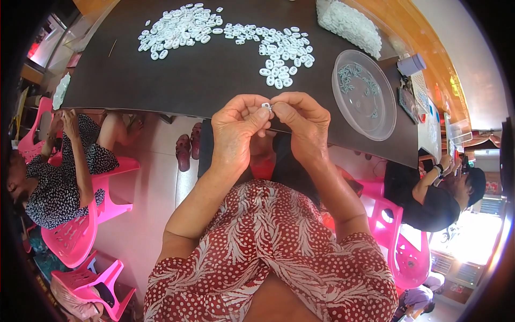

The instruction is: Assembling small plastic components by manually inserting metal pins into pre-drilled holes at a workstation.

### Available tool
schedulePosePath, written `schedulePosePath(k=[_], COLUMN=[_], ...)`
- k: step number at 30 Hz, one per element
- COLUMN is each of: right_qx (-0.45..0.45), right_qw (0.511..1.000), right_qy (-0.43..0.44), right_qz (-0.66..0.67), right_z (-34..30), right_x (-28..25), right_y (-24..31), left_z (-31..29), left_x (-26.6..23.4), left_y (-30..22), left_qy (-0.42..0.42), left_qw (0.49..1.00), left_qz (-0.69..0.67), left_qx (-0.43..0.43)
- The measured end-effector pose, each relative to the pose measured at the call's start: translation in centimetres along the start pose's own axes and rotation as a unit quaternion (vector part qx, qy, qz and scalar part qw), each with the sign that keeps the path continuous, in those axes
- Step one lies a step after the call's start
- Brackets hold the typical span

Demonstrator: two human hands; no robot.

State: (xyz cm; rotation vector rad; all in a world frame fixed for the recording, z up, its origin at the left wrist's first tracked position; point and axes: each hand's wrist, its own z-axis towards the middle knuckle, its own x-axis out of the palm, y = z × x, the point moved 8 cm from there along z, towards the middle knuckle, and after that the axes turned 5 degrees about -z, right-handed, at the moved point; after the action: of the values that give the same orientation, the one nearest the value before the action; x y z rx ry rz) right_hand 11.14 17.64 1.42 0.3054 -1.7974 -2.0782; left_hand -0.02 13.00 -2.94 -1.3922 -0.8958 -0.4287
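Observation:
Both my hands meet at the table's near edge, fingertips almost touching. My left hand [235, 127] pinches a small white plastic piece with holes [265, 105] between thumb and forefinger. Against its right side, my right hand [307, 122] is closed in a pinch; a tiny greyish bit shows at its fingertips, too small to name. Just beyond my hands lie loose white oval two-holed pieces [279, 72], trailing toward a larger heap [179, 27] at the far left. Right of my hands, a round clear plastic dish [357, 110] holds small grey-green pieces [350, 75].
On the dark table [134, 80], a clear bag of white pieces [348, 27] lies at the far right, and a lilac cup [412, 64] stands beyond the dish. People sit to the left and right on pink plastic chairs [75, 236]. Dark red sandals [183, 153] rest on the floor.

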Motion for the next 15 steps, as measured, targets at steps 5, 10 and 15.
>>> schedulePosePath(k=[5, 10, 15], right_qx=[-0.001, 0.008, 0.020], right_qw=[1.000, 0.999, 0.999], right_qy=[-0.003, -0.004, -0.011], right_qz=[0.018, 0.033, 0.040], right_z=[-0.35, -0.51, -0.72], right_x=[0.29, 0.40, 0.42], right_y=[-0.35, -0.54, -0.80], left_z=[-0.18, -0.40, -0.43], left_x=[-0.17, -0.12, -0.25], left_y=[0.05, -0.06, 0.07], left_qy=[-0.004, -0.018, -0.022], left_qw=[1.000, 1.000, 1.000], left_qz=[0.010, 0.012, 0.011], left_qx=[0.000, 0.007, 0.007])
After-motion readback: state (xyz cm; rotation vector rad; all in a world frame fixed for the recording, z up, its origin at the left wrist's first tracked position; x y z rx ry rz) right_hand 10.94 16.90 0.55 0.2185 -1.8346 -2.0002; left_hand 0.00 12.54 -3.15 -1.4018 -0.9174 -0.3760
